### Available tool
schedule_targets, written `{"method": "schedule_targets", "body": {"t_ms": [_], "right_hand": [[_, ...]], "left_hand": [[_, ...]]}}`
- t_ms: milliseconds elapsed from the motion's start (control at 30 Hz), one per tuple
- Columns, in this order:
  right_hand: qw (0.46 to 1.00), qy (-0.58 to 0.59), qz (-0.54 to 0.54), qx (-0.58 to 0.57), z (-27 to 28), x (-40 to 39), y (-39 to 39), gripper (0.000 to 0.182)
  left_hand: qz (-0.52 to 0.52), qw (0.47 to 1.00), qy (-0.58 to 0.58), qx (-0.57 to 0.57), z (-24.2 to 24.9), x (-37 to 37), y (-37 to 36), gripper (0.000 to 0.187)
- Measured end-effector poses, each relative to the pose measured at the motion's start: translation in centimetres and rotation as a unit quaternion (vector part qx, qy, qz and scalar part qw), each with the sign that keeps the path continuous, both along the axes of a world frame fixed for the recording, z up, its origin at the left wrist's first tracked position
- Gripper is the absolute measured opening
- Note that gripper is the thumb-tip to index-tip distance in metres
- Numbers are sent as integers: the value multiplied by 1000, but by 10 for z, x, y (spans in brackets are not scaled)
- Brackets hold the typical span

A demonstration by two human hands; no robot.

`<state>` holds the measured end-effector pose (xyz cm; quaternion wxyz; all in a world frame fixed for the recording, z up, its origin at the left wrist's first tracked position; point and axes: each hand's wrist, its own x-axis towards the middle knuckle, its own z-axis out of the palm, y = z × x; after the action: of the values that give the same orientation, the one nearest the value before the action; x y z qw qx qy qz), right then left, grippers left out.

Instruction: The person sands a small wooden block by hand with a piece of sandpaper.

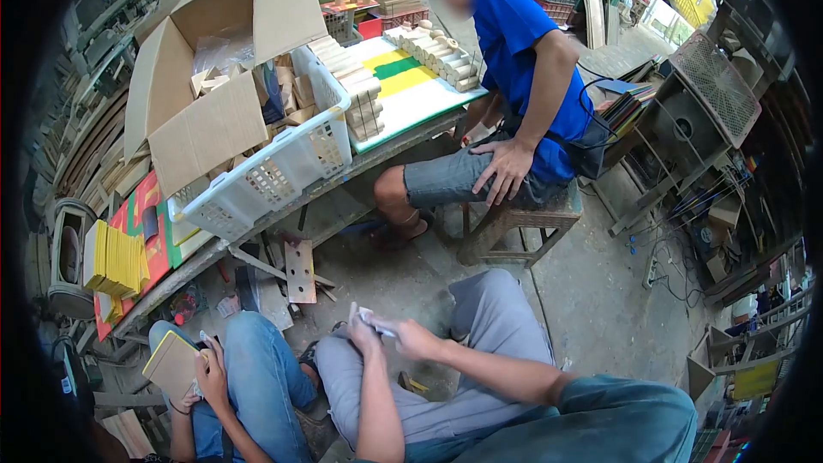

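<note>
Over my grey-trousered lap, my left hand [366, 336] and my right hand [417, 340] are close together with their fingers closed. A small whitish piece [369, 318] shows between them, gripped by both hands; it is too small for me to tell its kind. Below my right hand, a small yellow-edged item [415, 383] is visible low between my legs. To my left, another person's hands [208, 373] hold a flat brown board with yellow edges [174, 362].
A workbench [403, 129] carries a white plastic crate [270, 184], an open cardboard box [210, 139], stacked wooden cylinders [441, 58] and yellow-edged boards [116, 259]. A person in blue [523, 43] sits on a wooden stool [514, 227] ahead. Cables [664, 270] lie on the floor at right.
</note>
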<state>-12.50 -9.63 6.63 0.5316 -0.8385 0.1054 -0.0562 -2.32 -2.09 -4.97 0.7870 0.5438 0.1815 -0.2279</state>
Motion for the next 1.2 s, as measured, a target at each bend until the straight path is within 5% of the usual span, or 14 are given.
{"method": "schedule_targets", "body": {"t_ms": [33, 167, 267, 467, 500, 600, 667, 767, 833, 967, 1067, 1133, 1200], "right_hand": [[991, -128, 18, -25, -1, -4, 3, 68], [992, 44, -36, 113, 46, -25, -9, 72], [974, -117, -164, 104, 5, -18, -29, 73], [978, -67, -165, 110, 7, -13, -25, 69], [982, -120, -146, 7, -19, -8, -20, 70], [976, -115, -182, -36, -31, 1, -20, 67], [978, -113, -175, -26, -36, 5, -30, 66], [984, -82, -124, -98, -21, 7, -38, 64], [986, 83, -134, 48, -12, 9, -36, 67], [975, 124, -177, 41, -21, 14, -32, 66], [982, 88, -165, 16, -38, 10, -17, 64], [979, -80, -179, -51, -30, 7, 1, 59], [973, -103, -196, -68, -25, 9, 1, 59]], "left_hand": [[10, 995, 81, -61, -4, 8, 10, 31], [-41, 997, 29, -60, 21, 6, 6, 22], [-63, 992, 84, -67, 40, 1, -3, 16], [-183, 982, 48, -27, 60, -15, -13, 26], [-213, 975, 37, -58, 66, -17, -15, 26], [-279, 951, 2, -135, 62, -18, -11, 32], [-327, 923, -188, -81, 57, -23, -13, 39], [-328, 932, -151, -41, 61, -22, -12, 37], [-332, 928, -165, -10, 59, -23, -11, 34], [-276, 950, -149, 12, 54, -27, -14, 31], [-224, 962, -151, 42, 51, -24, -14, 30], [-184, 968, -162, 53, 52, -19, -14, 30], [-171, 961, -209, 64, 50, -24, -11, 30]]}}
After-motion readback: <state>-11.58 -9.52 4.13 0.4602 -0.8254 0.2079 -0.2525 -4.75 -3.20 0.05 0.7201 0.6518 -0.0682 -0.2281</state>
